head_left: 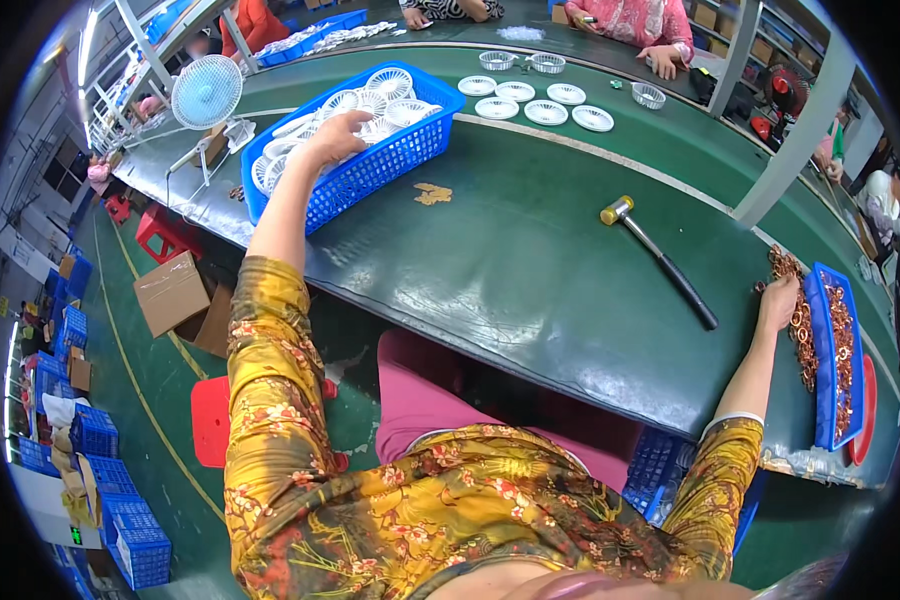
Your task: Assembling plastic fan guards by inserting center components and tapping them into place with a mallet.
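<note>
My left hand reaches over a blue plastic basket. Its fingers are apart and lie on the white round slotted discs heaped inside; I cannot tell whether it grips one. Far to the right, my right hand is at a loose pile of copper-coloured rings, its fingers bent together; what they hold is hidden. Beside that pile stands a blue tray filled with more such rings. Between my hands lies a hammer with a yellow-faced head and a black grip.
Beyond the basket, several white discs sit on the green conveyor belt, along with clear round pieces. Tan flat bits lie on the green table. A small fan stands left; co-workers' hands are across the belt.
</note>
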A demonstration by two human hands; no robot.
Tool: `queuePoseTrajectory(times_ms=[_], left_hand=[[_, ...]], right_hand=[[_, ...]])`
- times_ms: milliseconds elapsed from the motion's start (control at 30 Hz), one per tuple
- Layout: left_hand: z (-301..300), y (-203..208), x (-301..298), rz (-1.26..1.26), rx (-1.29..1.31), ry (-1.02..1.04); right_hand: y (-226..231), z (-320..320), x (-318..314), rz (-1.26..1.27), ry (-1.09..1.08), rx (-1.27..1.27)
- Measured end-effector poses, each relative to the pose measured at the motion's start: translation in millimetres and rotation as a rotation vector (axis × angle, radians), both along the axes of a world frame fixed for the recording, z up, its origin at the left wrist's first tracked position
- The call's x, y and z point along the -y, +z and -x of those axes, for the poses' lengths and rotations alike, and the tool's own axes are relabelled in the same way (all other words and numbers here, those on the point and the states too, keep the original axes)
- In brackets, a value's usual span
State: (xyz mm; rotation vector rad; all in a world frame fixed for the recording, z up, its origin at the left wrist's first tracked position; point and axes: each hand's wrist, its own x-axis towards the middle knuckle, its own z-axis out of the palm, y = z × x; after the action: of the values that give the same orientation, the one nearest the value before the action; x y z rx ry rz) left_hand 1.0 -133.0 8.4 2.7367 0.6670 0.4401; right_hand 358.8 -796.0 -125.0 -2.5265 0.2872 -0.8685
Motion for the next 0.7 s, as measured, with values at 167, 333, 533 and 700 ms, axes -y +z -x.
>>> queuePoseTrajectory(times_ms=[167,333,533,700], left_hand=[[-23.3,2.2,-17.9,0.175,-0.250,-0.006],[-23.3,-0.8,-20.8,0.010,-0.304,-0.030],[-11.4,-28.9,-9.6,-0.356,0.547,0.354],[4.3,-3.9,43.9,-0.151,0.993,0.286]], right_hand=[[4.6,20.3,-9.2,0.335,0.178,-0.240],[15.4,37.2,-19.1,0.227,0.222,-0.263],[26.1,50.1,-24.1,0.197,0.181,-0.295],[46.3,61.7,-34.4,0.260,0.201,-0.523]])
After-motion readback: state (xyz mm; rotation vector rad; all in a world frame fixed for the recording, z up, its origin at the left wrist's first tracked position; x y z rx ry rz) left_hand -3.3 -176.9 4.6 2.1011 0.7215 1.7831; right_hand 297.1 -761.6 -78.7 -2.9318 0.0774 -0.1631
